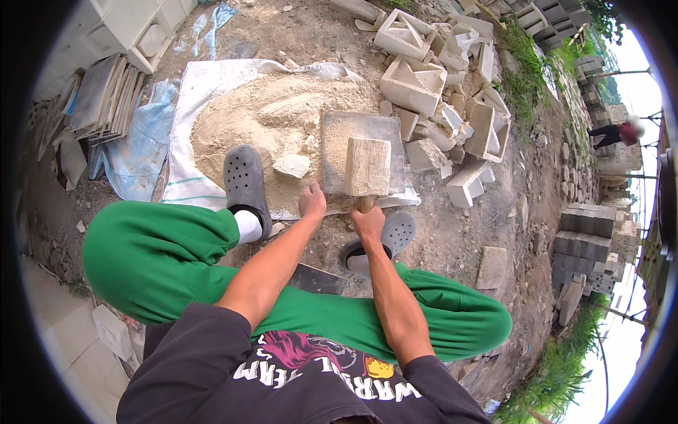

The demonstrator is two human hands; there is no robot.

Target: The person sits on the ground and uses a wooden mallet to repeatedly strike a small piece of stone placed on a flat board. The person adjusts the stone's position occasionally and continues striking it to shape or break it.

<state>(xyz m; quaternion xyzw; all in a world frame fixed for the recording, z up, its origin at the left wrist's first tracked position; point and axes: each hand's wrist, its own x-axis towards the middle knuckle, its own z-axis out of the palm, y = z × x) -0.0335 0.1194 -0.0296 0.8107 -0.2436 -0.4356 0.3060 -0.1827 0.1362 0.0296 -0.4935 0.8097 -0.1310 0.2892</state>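
Note:
My right hand (368, 222) is wrapped round the short wooden handle of a mallet with a big, pale, dusty block head (368, 167). The head is over a dusty grey slab (335, 145), hiding part of it; whether they touch I cannot tell. My left hand (312, 201) is at the slab's near left corner, its fingers curled in; anything inside them is hidden. Just beyond that hand lies a pale broken chunk (292, 166). Tan crushed powder (236, 124) is heaped on a white woven sheet (185, 106) beneath the slab.
My grey clogs (247, 180) flank the work. Broken pale block pieces (413, 85) are piled to the right of the sheet. Leaning boards (106, 95) and a blue sheet (141, 145) lie left. Stacked grey blocks (583, 237) and a distant person (621, 133) are far right.

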